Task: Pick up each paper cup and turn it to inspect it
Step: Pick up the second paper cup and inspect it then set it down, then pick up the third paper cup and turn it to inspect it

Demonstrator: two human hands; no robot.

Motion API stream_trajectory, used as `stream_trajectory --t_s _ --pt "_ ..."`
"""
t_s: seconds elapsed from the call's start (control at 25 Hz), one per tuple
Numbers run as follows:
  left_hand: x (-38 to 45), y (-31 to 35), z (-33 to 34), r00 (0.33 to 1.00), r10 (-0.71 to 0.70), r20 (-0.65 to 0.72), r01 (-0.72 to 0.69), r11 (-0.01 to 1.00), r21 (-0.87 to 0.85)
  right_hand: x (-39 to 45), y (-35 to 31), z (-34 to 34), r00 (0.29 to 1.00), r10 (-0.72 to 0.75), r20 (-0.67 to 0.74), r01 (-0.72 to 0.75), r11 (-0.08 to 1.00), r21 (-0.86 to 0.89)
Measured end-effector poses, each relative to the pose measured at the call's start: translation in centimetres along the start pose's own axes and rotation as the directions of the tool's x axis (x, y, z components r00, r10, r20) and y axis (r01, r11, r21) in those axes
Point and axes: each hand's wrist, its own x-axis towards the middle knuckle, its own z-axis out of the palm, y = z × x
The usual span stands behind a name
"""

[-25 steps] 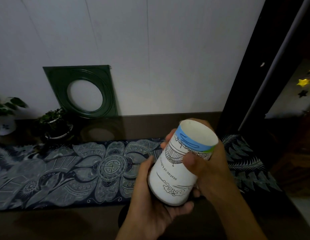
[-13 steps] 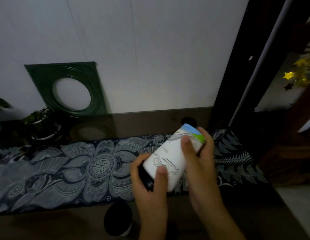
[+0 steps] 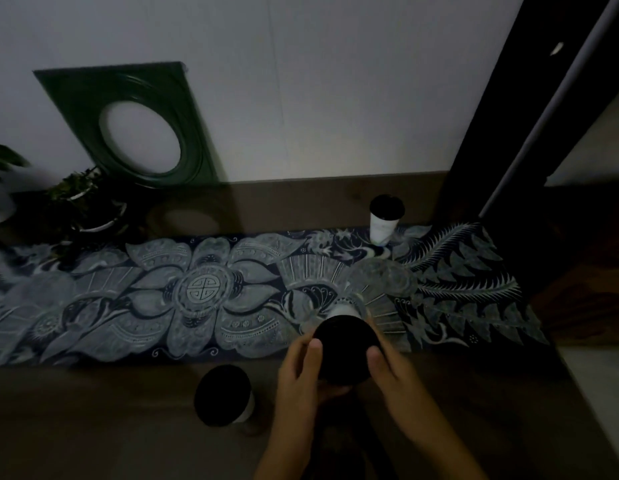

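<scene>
A white paper cup with a black lid [image 3: 346, 353] is held over the dark desk's [image 3: 93, 427] front edge, left hand [image 3: 301, 372] and right hand [image 3: 387, 372] in a close grip on it, inspection judged underway; two lidded cups [image 3: 225, 396] [image 3: 386, 220] stand apart, status unclear

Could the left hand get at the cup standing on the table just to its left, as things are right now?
Probably not at once: the left hand grips the held cup together with the right hand. Nothing stands between it and the near cup, so once freed, likely yes.
</scene>
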Motion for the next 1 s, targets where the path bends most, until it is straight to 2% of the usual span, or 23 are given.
stream_trajectory --t_s 0.12,0.24,0.52,0.88,1.0 --pt "1.2 -2.5 -1.7 0.994 -0.106 -0.028 0.107 0.994 0.017 1.0 3.7 0.1 0.98 0.198 0.011 -0.197 0.967 0.164" --pt "2.1 -4.9 -3.2 0.975 -0.206 -0.077 0.209 0.978 0.026 1.8 5.6 0.9 0.946 0.326 -0.005 -0.321 0.935 0.147" --pt "3.1 -8.4 -4.6 0.937 -0.308 -0.164 0.321 0.945 0.062 2.2 8.4 1.0 0.879 0.476 -0.012 -0.473 0.875 0.105" --pt "3.6 -8.3 -4.2 0.906 -0.368 -0.209 0.389 0.919 0.066 3.5 8.8 0.1 0.86 0.511 -0.011 -0.507 0.856 0.095" --pt "3.5 -7.3 -4.2 0.934 -0.294 -0.205 0.321 0.941 0.111 3.6 7.7 -0.3 0.897 0.437 -0.072 -0.438 0.899 -0.007"
